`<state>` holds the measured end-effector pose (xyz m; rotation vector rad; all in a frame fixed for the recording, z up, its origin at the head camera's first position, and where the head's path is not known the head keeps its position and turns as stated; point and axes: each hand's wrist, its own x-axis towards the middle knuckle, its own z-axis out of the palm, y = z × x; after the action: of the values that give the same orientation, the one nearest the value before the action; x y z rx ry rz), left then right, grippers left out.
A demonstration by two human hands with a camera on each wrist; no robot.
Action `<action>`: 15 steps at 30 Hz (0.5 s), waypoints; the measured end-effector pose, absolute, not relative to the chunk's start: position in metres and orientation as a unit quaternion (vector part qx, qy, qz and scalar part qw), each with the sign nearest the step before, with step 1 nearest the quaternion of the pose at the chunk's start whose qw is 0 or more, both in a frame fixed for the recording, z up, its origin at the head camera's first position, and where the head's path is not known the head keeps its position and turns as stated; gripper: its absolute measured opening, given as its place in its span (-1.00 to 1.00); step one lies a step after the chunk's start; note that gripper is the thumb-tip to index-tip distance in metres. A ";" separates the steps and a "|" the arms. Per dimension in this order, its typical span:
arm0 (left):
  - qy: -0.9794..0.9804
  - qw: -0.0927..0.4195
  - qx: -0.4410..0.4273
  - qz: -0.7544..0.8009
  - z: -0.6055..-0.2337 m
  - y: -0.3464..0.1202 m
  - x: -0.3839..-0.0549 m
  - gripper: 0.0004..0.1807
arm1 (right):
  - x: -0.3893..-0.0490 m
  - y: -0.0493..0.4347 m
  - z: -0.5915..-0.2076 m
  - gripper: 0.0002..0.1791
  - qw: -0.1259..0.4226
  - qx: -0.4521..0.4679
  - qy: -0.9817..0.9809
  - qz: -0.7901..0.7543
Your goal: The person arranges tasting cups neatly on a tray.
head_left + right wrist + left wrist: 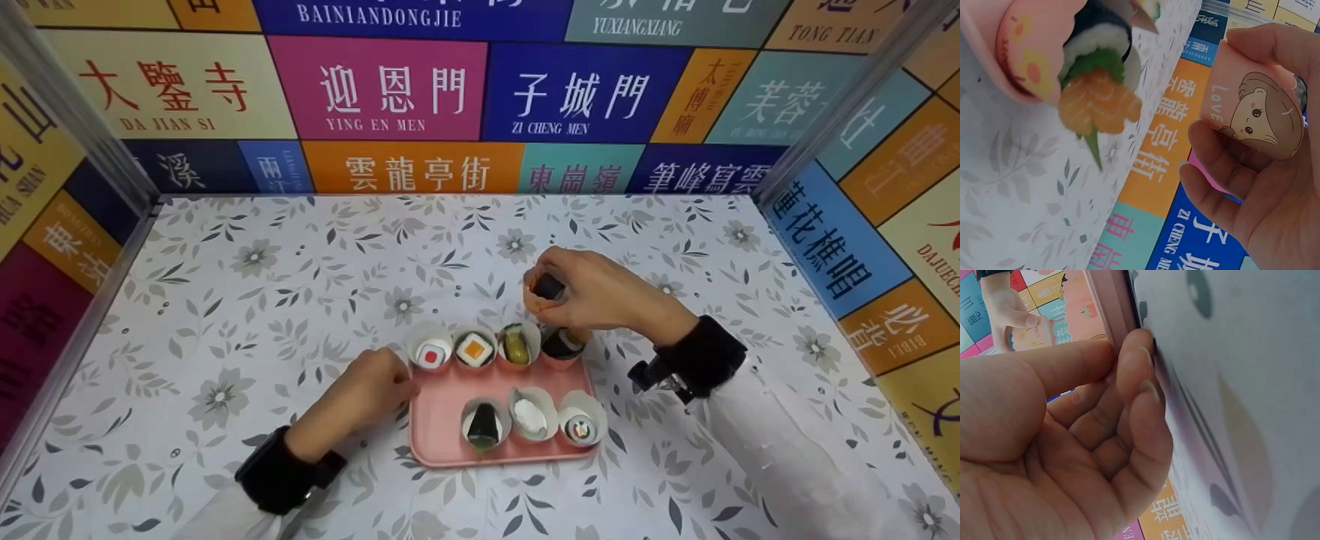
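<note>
My left hand point(370, 386) grips the left rim of a pink tray point(437, 427); the left wrist view shows thumb and curled fingers meeting at the tray's edge point(1112, 304). Above the tray's back right corner, my right hand point(600, 289) holds a pink paper cup point(1252, 107) printed with a cartoon face and "LOVE". Something dark point(549, 286) sits inside that cup. Just below it, in the back right cup on the tray, stands a hand roll point(1098, 93) with orange topping and green leaf.
Along the tray's back are sushi pieces in paper cups: a red-centred roll point(430, 355), an orange-centred one point(474, 348) and a yellowish-green piece point(516, 348). In front stand a dark cone point(484, 427), a white piece point(530, 414) and a round roll point(580, 429). Printed panels point(375, 90) enclose the table.
</note>
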<state>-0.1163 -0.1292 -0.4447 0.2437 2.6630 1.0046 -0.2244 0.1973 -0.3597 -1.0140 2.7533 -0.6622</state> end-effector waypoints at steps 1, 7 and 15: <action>0.923 0.141 0.087 0.349 -0.445 -0.129 -0.116 -0.42 | -0.221 0.196 -0.359 -0.61 0.063 -0.342 0.912 -0.220; 0.922 0.138 0.090 0.350 -0.446 -0.130 -0.116 -0.42 | -0.204 0.183 -0.355 -0.64 0.039 -0.377 0.899 -0.217; 0.922 0.140 0.090 0.350 -0.444 -0.129 -0.116 -0.41 | -0.181 0.157 -0.352 -0.68 0.033 -0.419 0.881 -0.218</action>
<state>-0.1158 -0.1291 -0.4444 0.2596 2.6643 1.0113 -0.1813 0.1573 -0.3525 -1.2901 2.7104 -0.6705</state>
